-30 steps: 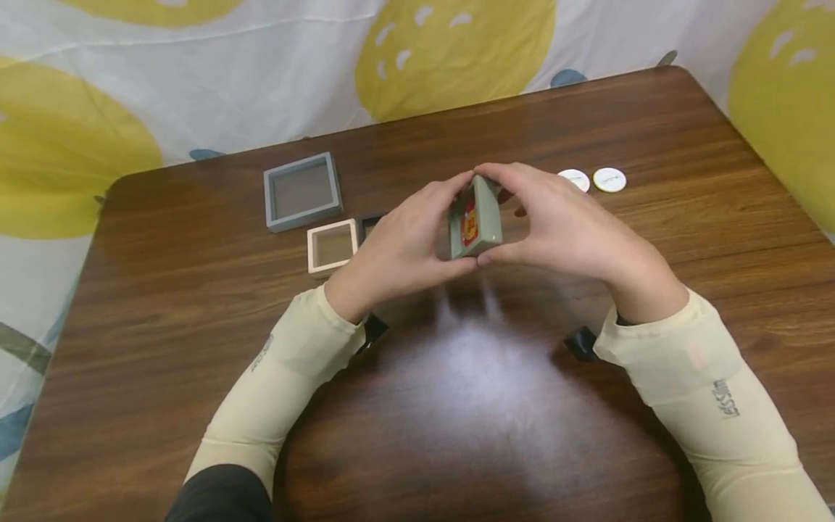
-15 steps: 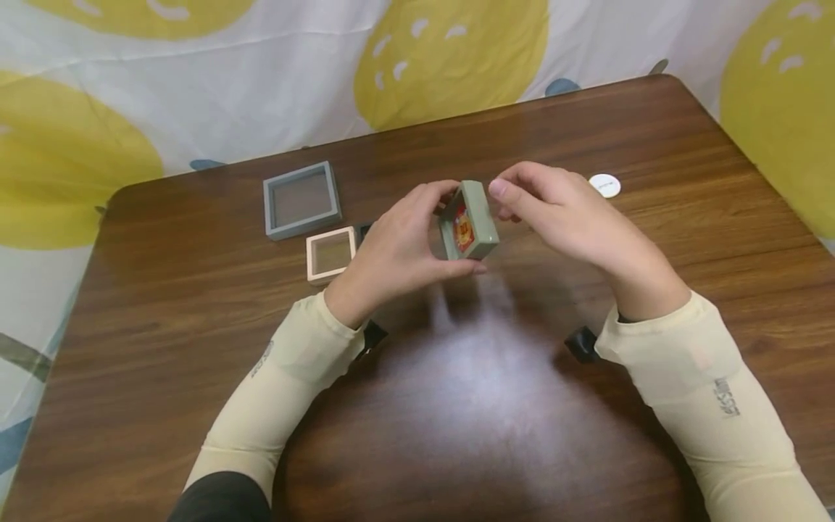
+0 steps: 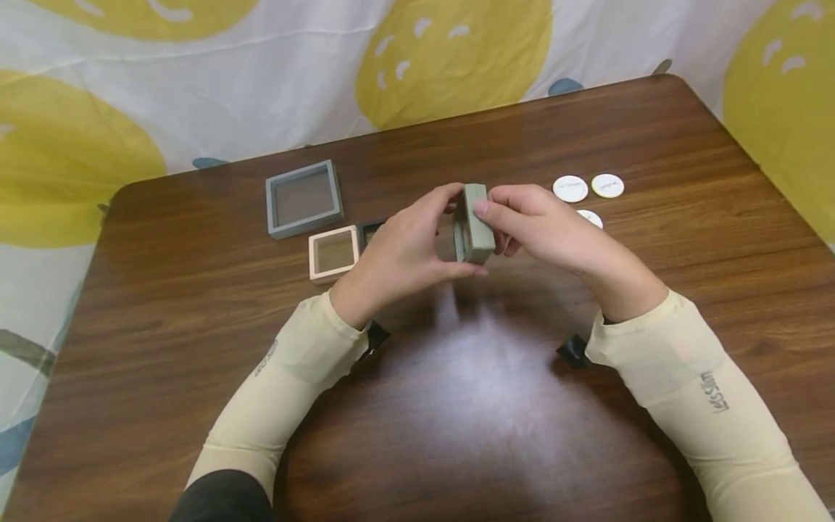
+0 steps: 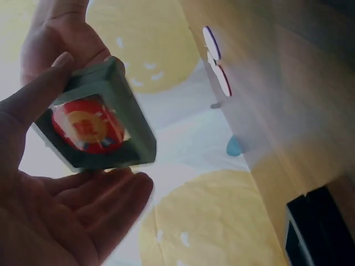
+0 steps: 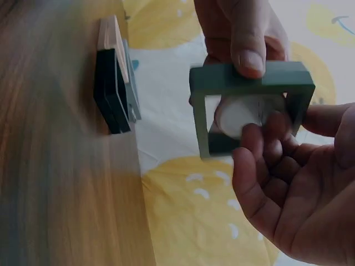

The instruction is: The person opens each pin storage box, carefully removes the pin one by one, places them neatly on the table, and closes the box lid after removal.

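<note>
Both hands hold a small sage-green display frame [image 3: 479, 225] upright above the table. My left hand [image 3: 414, 235] grips it by opposite edges, thumb underneath and fingers on top. My right hand [image 3: 548, 225] pinches its right side, thumb on the edge and curled fingers behind. Inside the frame sits a round red pin badge [image 4: 89, 126] with an orange centre, seen from the front in the left wrist view. The right wrist view gives the badge's pale back, with my right fingertips [image 5: 252, 138] right at it.
On the table's left lie a larger grey frame [image 3: 306, 226], a small peach frame [image 3: 312, 257] and a dark frame [image 3: 372, 228] partly behind my left hand. Several white-backed round badges [image 3: 570, 188] lie beyond my right hand. A patterned cloth [image 3: 261, 87] hangs behind the table.
My right hand let go of the frame, drew back to the right, then came back onto its side. The frame turned so its front faces farther left. My left hand kept its grip.
</note>
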Available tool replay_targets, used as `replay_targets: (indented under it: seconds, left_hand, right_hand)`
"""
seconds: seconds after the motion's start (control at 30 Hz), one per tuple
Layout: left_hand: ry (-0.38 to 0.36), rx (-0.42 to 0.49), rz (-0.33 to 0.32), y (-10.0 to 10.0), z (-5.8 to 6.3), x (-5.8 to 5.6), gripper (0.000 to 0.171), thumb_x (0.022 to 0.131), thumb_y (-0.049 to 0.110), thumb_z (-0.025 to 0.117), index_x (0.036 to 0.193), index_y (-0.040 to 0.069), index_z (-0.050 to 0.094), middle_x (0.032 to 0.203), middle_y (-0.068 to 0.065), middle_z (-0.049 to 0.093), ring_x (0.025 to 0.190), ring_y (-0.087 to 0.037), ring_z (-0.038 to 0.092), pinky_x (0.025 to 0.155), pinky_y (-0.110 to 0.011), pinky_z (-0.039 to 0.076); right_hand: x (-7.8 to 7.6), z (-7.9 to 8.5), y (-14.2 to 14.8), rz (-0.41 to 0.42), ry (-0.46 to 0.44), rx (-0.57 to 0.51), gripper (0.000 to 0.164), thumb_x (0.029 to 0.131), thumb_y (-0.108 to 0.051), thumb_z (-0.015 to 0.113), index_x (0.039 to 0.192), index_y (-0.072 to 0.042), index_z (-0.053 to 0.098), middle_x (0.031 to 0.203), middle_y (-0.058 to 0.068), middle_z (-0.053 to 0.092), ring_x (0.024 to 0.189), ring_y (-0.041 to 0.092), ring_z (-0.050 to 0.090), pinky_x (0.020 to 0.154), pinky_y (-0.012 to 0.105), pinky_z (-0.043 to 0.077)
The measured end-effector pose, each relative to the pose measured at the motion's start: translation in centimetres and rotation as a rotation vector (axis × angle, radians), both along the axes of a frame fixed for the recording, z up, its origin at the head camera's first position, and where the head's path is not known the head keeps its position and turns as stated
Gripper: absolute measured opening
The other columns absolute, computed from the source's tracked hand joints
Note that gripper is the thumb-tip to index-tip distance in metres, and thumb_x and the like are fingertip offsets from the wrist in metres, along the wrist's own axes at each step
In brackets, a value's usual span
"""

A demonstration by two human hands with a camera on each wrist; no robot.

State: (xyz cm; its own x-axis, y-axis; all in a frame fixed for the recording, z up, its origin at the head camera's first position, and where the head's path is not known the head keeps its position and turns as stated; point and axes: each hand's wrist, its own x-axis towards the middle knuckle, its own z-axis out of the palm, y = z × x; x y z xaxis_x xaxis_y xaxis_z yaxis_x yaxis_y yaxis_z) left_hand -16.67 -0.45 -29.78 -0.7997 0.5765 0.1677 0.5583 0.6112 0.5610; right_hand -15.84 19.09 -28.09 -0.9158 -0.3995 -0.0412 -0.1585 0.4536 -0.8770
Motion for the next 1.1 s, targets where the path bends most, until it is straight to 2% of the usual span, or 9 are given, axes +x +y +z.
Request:
replay_targets:
  seconds: [0.1, 0.2, 0.3, 0.37, 0.43, 0.53, 0.77, 0.9, 1.1]
  left_hand:
    - [-0.039, -0.046, 0.033, 0.0, 0.1, 0.1, 0.095, 0.069, 0.053, 0.078, 0.141, 0.009, 0.035, 0.138, -0.006, 0.051, 0.126, -0.019, 0.05, 0.104, -0.039, 0.044]
    - [-0.084, -0.024, 0.074, -0.1, 0.1, 0.1, 0.077, 0.076, 0.059, 0.068, 0.131, 0.011, 0.045, 0.128, -0.002, 0.054, 0.119, -0.016, 0.052, 0.1, -0.037, 0.046]
    - [-0.093, 0.05, 0.084, -0.2, 0.0, 0.1, 0.044, 0.09, 0.054, 0.053, 0.107, 0.013, 0.056, 0.099, -0.001, 0.059, 0.092, -0.015, 0.056, 0.081, -0.034, 0.05]
    - [-0.088, 0.068, 0.081, -0.2, -0.1, 0.1, 0.036, 0.096, 0.048, 0.046, 0.093, 0.014, 0.057, 0.081, 0.0, 0.057, 0.074, -0.014, 0.054, 0.067, -0.031, 0.046]
    - [-0.083, 0.075, 0.071, -0.2, -0.1, 0.1, 0.035, 0.098, 0.042, 0.044, 0.082, 0.014, 0.057, 0.067, 0.0, 0.051, 0.061, -0.013, 0.047, 0.056, -0.029, 0.039]
    - [-0.082, 0.05, 0.063, -0.1, -0.3, 0.2, 0.033, 0.097, 0.037, 0.048, 0.075, 0.014, 0.055, 0.06, 0.001, 0.044, 0.054, -0.011, 0.04, 0.05, -0.027, 0.032]
    - [-0.112, 0.004, 0.101, 0.3, -0.4, 0.3, 0.017, 0.088, 0.026, 0.05, 0.077, 0.014, 0.054, 0.06, 0.002, 0.045, 0.053, -0.009, 0.039, 0.05, -0.026, 0.03]
    - [-0.12, -0.008, 0.133, 0.5, -0.5, 0.3, 0.017, 0.084, 0.025, 0.052, 0.07, 0.014, 0.051, 0.057, 0.004, 0.042, 0.05, -0.008, 0.036, 0.048, -0.024, 0.027]
    - [-0.102, -0.019, 0.166, 0.7, -0.7, 0.4, 0.02, 0.081, 0.028, 0.053, 0.066, 0.015, 0.051, 0.054, 0.006, 0.043, 0.049, -0.008, 0.038, 0.046, -0.024, 0.027]
  right_hand:
    - [-0.1, -0.2, -0.2, -0.028, -0.009, -0.022, 0.03, 0.101, -0.02, 0.044, 0.084, 0.001, 0.057, 0.066, 0.006, 0.055, 0.065, 0.018, 0.055, 0.061, 0.03, 0.05]
    - [0.0, -0.2, -0.2, -0.069, -0.016, -0.043, 0.03, 0.101, -0.018, 0.044, 0.081, 0.001, 0.056, 0.063, 0.005, 0.055, 0.062, 0.018, 0.054, 0.059, 0.03, 0.049]
    - [0.0, -0.2, -0.2, -0.076, -0.025, -0.046, 0.032, 0.101, -0.018, 0.043, 0.077, 0.001, 0.055, 0.063, 0.006, 0.055, 0.062, 0.019, 0.055, 0.059, 0.031, 0.049]
    - [0.0, -0.2, -0.3, -0.058, -0.033, -0.035, 0.033, 0.101, -0.018, 0.043, 0.075, 0.001, 0.054, 0.064, 0.007, 0.055, 0.063, 0.02, 0.054, 0.06, 0.032, 0.049]
    - [0.1, -0.2, -0.3, -0.036, -0.037, -0.019, 0.033, 0.1, -0.017, 0.042, 0.075, 0.001, 0.054, 0.065, 0.008, 0.055, 0.064, 0.021, 0.054, 0.063, 0.033, 0.049]
    - [0.2, -0.2, -0.5, -0.009, -0.034, 0.003, 0.032, 0.1, -0.015, 0.043, 0.076, 0.002, 0.053, 0.067, 0.01, 0.055, 0.066, 0.021, 0.054, 0.065, 0.034, 0.049]
    - [0.4, -0.5, -1.0, 0.04, 0.027, 0.113, 0.027, 0.098, -0.016, 0.048, 0.077, 0.0, 0.054, 0.067, 0.008, 0.054, 0.064, 0.019, 0.05, 0.061, 0.031, 0.042]
    - [0.5, -0.7, -1.1, 0.053, 0.061, 0.165, 0.026, 0.098, -0.019, 0.05, 0.077, -0.003, 0.055, 0.066, 0.006, 0.054, 0.06, 0.016, 0.047, 0.056, 0.03, 0.038]
    - [0.5, -1.0, -1.4, 0.056, 0.07, 0.17, 0.025, 0.097, -0.017, 0.05, 0.078, -0.003, 0.056, 0.065, 0.005, 0.054, 0.058, 0.015, 0.046, 0.054, 0.028, 0.038]
